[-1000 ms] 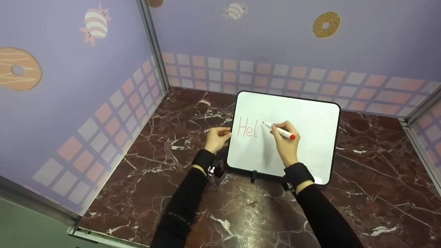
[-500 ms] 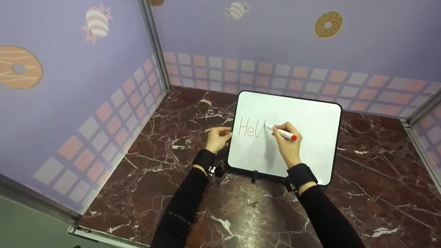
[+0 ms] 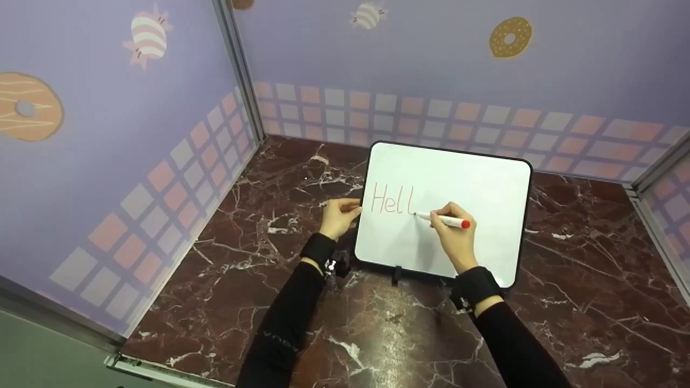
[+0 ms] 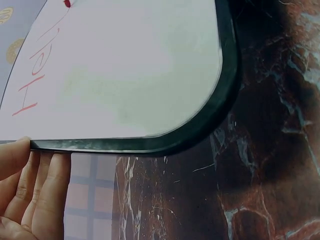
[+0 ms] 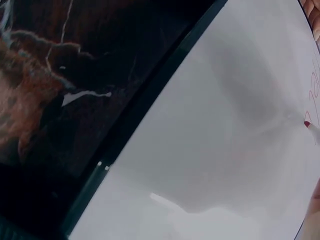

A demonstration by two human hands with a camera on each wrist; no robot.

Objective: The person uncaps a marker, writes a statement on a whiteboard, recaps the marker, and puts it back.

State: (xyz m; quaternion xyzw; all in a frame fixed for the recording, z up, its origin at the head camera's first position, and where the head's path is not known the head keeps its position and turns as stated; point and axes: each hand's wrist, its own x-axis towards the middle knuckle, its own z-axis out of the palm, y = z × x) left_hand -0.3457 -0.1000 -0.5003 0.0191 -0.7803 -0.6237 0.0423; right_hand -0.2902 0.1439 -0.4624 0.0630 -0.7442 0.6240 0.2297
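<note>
A white marker with a red end (image 3: 450, 220) is pinched in my right hand (image 3: 458, 242), its tip touching the whiteboard (image 3: 474, 180). Red letters reading "Hell" (image 3: 392, 199) run along the board's left part, and the tip sits at the foot of the last stroke. With thumb and fingers, my left hand (image 3: 338, 218) grips the black-framed left edge of the board. In the left wrist view the thumb lies at the front of the frame and the fingers (image 4: 52, 185) reach behind it. Only the marker's red tip (image 5: 307, 124) and a bit of its barrel show in the right wrist view.
The board leans back on a dark red marbled table (image 3: 259, 302), with a small black foot (image 3: 397, 275) at its lower edge. Purple walls with printed sweets and tiles (image 3: 431, 64) enclose the table at the back and sides.
My right hand has drawn the marker downward, leaving a second red "l" after "Hel". The left hand has stayed at the board's edge.
</note>
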